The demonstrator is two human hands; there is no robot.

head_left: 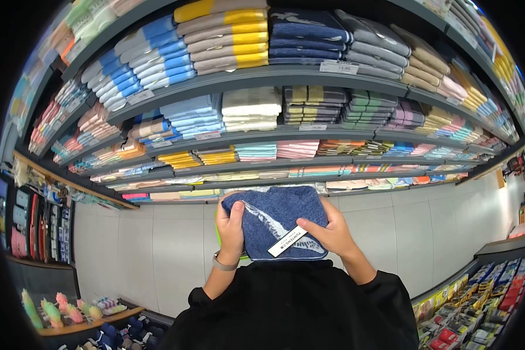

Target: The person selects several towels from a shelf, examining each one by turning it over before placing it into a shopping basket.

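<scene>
A folded dark blue towel (262, 204) with a white pattern is held up in front of my chest. My left hand (233, 229) grips its left side, thumb on top and fingers hidden beneath. On the right side, my right hand (331, 230) holds the same towel, its thumb close to a white label (287, 241) with black print. A bright green edge (217, 224) shows beside my left hand; what it belongs to I cannot make out. A grey band circles my left wrist.
Ahead stand shelves (367, 73) stacked with folded towels, including dark blue ones (306, 36) on the top level. Price tags (339, 67) line the shelf edges. Pale floor tiles (151, 256) lie below. Displays of packaged goods (478, 303) stand at right, with pastel-coloured items (61, 309) at lower left.
</scene>
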